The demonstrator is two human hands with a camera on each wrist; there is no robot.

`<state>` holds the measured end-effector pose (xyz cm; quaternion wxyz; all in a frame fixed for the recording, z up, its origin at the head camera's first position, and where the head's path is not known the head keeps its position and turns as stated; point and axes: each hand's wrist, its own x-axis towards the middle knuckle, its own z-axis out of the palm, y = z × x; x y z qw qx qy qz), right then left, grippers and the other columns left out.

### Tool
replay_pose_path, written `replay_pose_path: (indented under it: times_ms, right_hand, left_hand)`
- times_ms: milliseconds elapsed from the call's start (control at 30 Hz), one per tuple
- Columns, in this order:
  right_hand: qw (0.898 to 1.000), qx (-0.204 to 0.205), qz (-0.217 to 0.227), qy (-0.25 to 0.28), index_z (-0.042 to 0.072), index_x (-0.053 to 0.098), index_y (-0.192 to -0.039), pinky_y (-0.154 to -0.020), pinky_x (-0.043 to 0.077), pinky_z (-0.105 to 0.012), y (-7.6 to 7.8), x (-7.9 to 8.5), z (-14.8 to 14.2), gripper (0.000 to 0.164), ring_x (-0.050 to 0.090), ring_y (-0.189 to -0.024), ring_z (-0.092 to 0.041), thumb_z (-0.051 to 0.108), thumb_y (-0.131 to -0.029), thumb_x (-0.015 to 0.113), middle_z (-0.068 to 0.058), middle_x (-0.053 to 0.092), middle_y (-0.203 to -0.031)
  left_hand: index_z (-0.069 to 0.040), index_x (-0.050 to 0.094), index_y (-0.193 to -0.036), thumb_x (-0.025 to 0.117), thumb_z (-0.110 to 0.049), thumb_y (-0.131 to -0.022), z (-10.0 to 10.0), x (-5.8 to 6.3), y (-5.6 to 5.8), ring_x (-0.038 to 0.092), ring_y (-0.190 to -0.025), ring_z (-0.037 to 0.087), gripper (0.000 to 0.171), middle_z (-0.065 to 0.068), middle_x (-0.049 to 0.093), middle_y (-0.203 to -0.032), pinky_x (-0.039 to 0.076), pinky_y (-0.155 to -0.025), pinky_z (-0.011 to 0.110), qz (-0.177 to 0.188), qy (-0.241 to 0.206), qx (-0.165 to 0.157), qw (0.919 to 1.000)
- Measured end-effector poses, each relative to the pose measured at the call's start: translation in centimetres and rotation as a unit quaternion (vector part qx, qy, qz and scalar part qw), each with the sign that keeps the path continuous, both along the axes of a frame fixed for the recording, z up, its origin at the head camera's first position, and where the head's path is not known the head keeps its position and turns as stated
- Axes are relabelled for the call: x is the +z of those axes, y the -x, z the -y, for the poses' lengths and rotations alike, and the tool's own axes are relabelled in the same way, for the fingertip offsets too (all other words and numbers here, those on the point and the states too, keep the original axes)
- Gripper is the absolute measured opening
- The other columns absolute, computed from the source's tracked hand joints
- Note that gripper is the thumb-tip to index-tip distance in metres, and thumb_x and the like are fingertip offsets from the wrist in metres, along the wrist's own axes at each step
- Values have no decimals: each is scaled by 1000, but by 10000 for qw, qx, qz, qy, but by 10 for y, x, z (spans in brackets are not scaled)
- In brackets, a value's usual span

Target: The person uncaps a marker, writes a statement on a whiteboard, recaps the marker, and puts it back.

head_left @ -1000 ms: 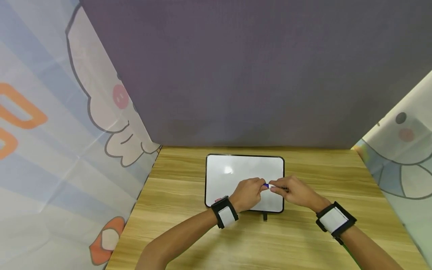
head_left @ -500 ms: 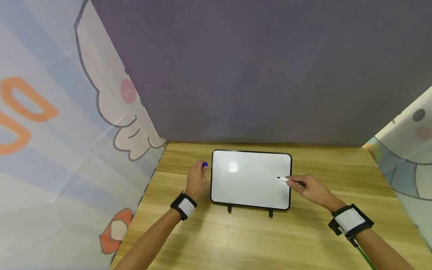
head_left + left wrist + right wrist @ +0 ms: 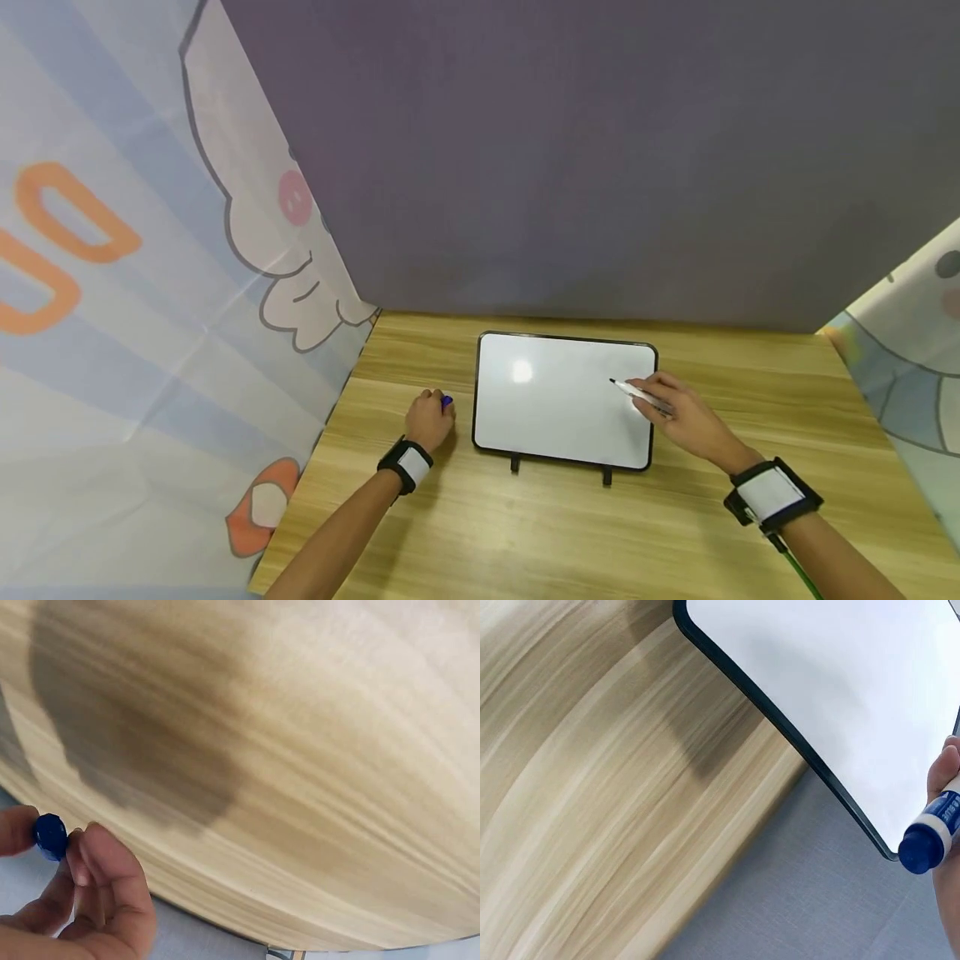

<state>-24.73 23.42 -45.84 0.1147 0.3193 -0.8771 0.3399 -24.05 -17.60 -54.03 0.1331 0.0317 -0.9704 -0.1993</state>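
"Where's the whiteboard marker [image 3: 632, 392]?"

"In the right hand [image 3: 690, 423], at the whiteboard's [image 3: 558, 408] three o'clock. That grip is clamped round it pen-fashion, with the black tip [image 3: 612, 382] pointing to ten o'clock. I'd say it's held so the tip faces the board."

"Is it touching?"

"I can't tell. The blue end [image 3: 921, 850] slants back the other way, toward four."

"And the left hand [image 3: 427, 425]?"

"Out at about nine o'clock, beside the board and apart from it. That grip is clamped too, pinching the blue cap [image 3: 447, 402] between fingertips, probably so it neither rolls off nor gets in the way."

"What are those black bits at seven and five?"

"The board's feet [image 3: 515, 462], sticking out over the table [image 3: 510, 533] from its near edge, presumably to prop it up for the person at six o'clock."
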Motion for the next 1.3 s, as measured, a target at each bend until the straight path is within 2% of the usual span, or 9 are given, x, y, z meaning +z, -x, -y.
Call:
replay_pose_path:
  times_ms: [133,533,733,833,933,1033,1133,1200,1300]
  right_hand:
    - [10000,-42,6,43,4,65,-114,-54,38,-14,3,-2,0,28,43,-70,3,8,-86,65,0,57,-96]
    - [9999,-116,-69,-94,5,64,-115,-55,39,-15,6,-2,7,29,42,-72,2,10,-86,64,4,55,-95]
    - [9997,-6,-165,-174,2,62,-117,-53,35,-16,9,0,13,32,38,-68,2,5,-86,64,2,53,-93]
    - [9996,-10,-166,-235,2,61,-118,-53,35,-16,10,-2,15,34,38,-68,0,4,-84,64,2,54,-93]
    - [9994,-16,-122,-326,3,61,-119,-55,37,-17,10,-4,19,36,41,-70,-1,4,-83,66,3,55,-93]
    - [9989,-38,-66,-455,6,62,-118,-58,41,-19,9,-4,25,38,48,-74,-3,6,-81,69,5,57,-92]
    - [9988,-10,-41,-484,9,64,-115,-61,46,-20,8,-1,35,38,55,-77,-5,8,-77,72,7,61,-91]
    - [9990,113,53,-418,10,64,-113,-61,49,-21,8,4,45,38,58,-77,-5,9,-76,74,7,63,-92]
    - [9984,440,205,-300,11,65,-111,-60,50,-19,9,12,63,36,60,-75,-4,13,-76,75,7,66,-90]
  left_hand:
    - [3,62,-82,68,-14,-81,1,-4,-1,61,-71,33,18,17,61,-77,51,-61,41,-115,87,-23,9999]
    - [-1,55,-94,69,-19,-82,12,-24,-2,63,-73,32,26,17,63,-81,52,-60,38,100,-92,-18,9999]
    - [-1,54,-105,64,-30,-86,15,-18,-4,61,-80,34,36,19,63,-90,51,-67,40,336,-309,-35,9990]
    - [1,53,-112,59,-31,-89,18,-11,-1,57,-89,37,40,21,61,-97,46,-79,44,16,-373,116,9992]
    - [0,54,-111,59,-23,-90,16,-1,5,52,-91,34,32,18,58,-98,40,-82,44,-948,-392,153,9946]
    - [0,56,-106,62,-9,-85,4,18,10,50,-88,30,23,15,57,-96,40,-78,42,-2073,-464,-370,9765]
    - [-3,58,-100,60,-2,-81,-19,41,11,51,-90,27,19,13,57,-97,41,-79,40,-2817,-188,-1289,9506]
    - [-6,61,-99,59,-6,-81,-39,57,8,52,-94,25,18,11,58,-101,42,-82,39,-2945,100,-2011,9342]
    - [-10,63,-104,57,-20,-86,-70,79,2,51,-104,22,21,7,57,-109,41,-89,38,-2536,492,-3010,9180]
